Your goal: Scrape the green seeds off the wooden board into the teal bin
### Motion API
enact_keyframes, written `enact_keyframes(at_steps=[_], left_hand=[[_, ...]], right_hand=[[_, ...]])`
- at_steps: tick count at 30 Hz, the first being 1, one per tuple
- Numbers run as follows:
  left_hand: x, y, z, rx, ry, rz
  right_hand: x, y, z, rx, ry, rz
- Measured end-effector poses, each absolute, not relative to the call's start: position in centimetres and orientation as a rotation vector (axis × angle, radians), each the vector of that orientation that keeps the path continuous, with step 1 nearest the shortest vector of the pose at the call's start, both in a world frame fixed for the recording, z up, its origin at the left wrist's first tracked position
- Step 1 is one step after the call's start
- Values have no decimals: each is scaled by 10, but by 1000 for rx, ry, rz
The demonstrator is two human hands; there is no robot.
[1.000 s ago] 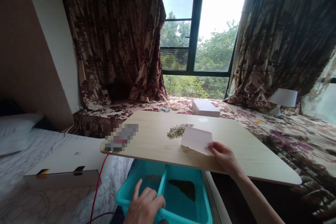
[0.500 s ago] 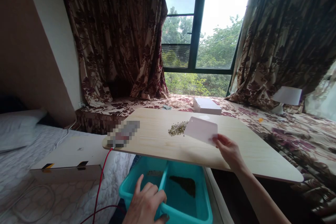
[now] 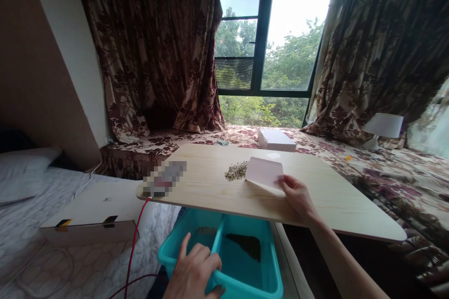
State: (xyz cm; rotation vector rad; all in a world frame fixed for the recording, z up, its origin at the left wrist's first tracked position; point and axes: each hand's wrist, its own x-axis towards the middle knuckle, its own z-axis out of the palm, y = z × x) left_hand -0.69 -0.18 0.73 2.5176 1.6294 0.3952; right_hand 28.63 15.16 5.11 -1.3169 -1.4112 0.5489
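Observation:
My right hand pinches a white plastic scraper by its right corner, over the light wooden board. The scraper leans with its left edge beside a loose pile of small green and pale grains or beans; whether it touches them I cannot tell. Below the board sits a teal bin with two compartments. My left hand grips the bin's near side by the divider, its index finger stretched out. A dark heap of small grains lies in the right compartment, and a few bits show in the left.
A blurred-out device with a red cable lies at the board's left end. A white box rests on the quilted bed at left. Behind the board are another white box and a lamp on the floral-covered ledge.
My right hand has moved slightly left with the scraper, and the scraper's face has turned a little. My left hand stays on the bin.

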Motion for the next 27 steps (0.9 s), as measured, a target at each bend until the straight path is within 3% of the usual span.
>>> enact_keyframes(at_steps=[11, 22, 27], left_hand=[[-14, -1, 12, 2459, 1564, 406], [-16, 9, 0, 2574, 1530, 394], [5, 5, -23, 2800, 1713, 605]], right_hand=[[280, 148, 54, -1294, -1424, 631], [283, 115, 63, -1158, -1631, 1046], [298, 125, 69, -1223, -1396, 781]])
